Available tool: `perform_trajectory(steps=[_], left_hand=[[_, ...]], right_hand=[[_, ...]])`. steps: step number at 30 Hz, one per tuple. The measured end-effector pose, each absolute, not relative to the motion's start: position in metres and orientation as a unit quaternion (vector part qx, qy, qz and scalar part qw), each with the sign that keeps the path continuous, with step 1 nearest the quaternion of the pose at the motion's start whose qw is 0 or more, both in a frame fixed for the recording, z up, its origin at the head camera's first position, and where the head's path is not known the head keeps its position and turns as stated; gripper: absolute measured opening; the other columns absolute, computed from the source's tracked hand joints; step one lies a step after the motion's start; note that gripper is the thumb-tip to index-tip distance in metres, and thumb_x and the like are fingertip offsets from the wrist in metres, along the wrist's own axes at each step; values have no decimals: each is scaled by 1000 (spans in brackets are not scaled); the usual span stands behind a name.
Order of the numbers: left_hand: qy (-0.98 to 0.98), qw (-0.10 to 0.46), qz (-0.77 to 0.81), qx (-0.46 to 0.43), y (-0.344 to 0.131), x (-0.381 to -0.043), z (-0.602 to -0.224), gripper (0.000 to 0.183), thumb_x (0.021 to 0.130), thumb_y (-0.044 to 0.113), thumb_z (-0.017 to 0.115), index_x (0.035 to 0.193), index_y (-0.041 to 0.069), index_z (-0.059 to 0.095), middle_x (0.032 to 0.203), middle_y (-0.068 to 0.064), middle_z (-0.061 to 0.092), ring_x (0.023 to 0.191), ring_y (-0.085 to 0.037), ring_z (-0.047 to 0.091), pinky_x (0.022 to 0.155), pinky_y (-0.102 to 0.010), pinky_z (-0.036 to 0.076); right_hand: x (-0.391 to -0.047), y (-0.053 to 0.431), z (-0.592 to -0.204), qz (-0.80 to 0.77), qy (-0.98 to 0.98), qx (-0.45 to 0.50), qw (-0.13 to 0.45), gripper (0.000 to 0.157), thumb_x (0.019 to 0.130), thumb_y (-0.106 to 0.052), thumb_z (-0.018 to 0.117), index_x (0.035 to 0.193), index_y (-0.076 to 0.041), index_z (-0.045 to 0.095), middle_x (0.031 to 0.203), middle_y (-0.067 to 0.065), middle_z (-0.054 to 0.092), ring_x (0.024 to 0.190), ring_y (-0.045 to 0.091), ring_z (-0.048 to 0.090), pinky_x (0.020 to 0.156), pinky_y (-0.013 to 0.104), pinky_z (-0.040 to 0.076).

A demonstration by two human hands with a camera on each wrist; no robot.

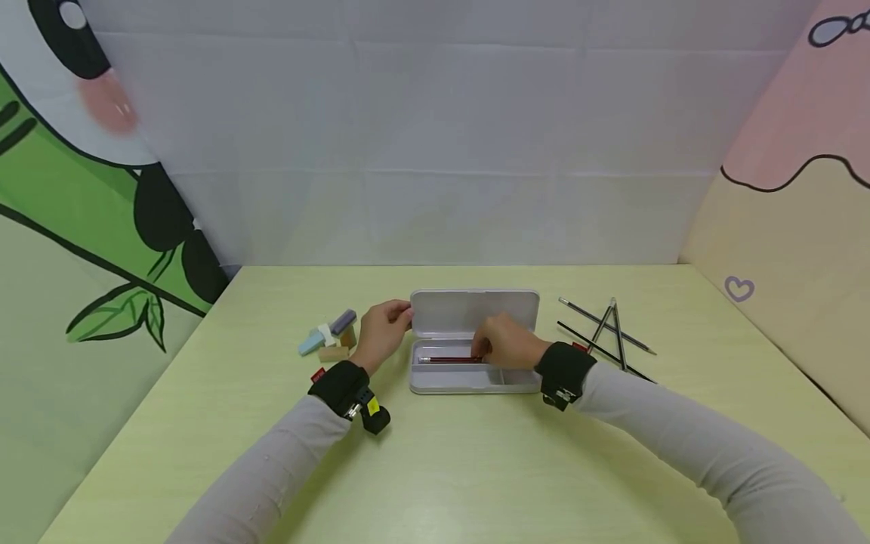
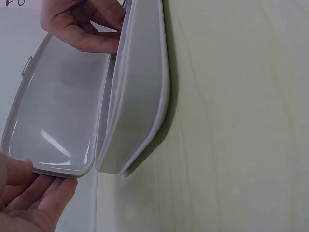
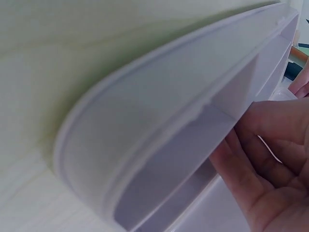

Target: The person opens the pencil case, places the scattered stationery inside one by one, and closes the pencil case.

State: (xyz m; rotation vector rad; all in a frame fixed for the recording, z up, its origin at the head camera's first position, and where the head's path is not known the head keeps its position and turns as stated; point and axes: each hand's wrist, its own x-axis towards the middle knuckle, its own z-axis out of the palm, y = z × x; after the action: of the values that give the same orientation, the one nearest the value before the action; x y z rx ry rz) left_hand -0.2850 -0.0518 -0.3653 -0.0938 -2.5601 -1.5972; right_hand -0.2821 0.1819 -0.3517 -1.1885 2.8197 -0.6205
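A pale grey pencil case [image 1: 448, 391] lies on the table with its lid [image 1: 442, 313] raised at the back. My left hand [image 1: 383, 332] pinches the lid's left edge between thumb and fingers, seen closely in the left wrist view. Inside the case a dark red pencil [image 1: 445, 360] lies lengthwise in the rear compartment. My right hand [image 1: 508, 342] reaches into the case with curled fingers at the pencil's right end, pinching it. In the right wrist view, the fingertips [image 3: 224, 150] dip behind a divider, hiding that end of the pencil.
Several dark pencils [image 1: 601, 329] lie crossed on the table right of the case, partly behind the right wrist. To the left, several small blocks [image 1: 333, 353] in blue, white, purple and tan sit in a pile. A pale curtain [image 1: 462, 151] hangs behind the table.
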Motion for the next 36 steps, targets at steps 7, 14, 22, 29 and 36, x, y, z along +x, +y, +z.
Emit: perform_trajectory(steps=[7,14,22,29,36], left_hand=[[-845,61,-530,-31,-52,-286,-367,27,98,14,55,119,0,64,116,-21,68,103,-31,69,91,-37,57],[-847,58,-528,-26,-51,-286,-367,27,98,15,56,119,0,64,117,-20,68,104,-30,69,92,-37,56],[-848,61,-525,-30,-51,-287,-368,28,98,15,55,120,0,63,117,-21,68,104,-31,69,91,-37,57],[-850,63,-523,-26,-51,-288,-369,28,98,15,55,120,1,63,118,-20,68,105,-30,69,93,-38,56],[-849,65,-523,-29,-50,-289,-369,28,98,14,54,120,0,63,118,-21,67,105,-31,69,93,-38,56]], right_hand=[[-281,181,-351,-191,906,-378,20,16,75,11,67,77,-2,75,73,6,72,63,5,58,57,15,48],[-281,182,-352,-194,906,-375,19,16,75,11,68,76,-3,76,73,5,73,64,4,59,58,14,48],[-282,186,-353,-199,902,-382,20,14,77,9,69,79,-3,76,77,6,74,69,7,63,63,17,52],[-282,199,-346,-191,910,-367,14,10,79,5,70,84,-2,76,82,7,75,76,13,67,69,23,56],[-284,226,-332,-196,913,-358,-23,10,77,6,71,86,1,75,80,10,74,74,19,69,68,28,57]])
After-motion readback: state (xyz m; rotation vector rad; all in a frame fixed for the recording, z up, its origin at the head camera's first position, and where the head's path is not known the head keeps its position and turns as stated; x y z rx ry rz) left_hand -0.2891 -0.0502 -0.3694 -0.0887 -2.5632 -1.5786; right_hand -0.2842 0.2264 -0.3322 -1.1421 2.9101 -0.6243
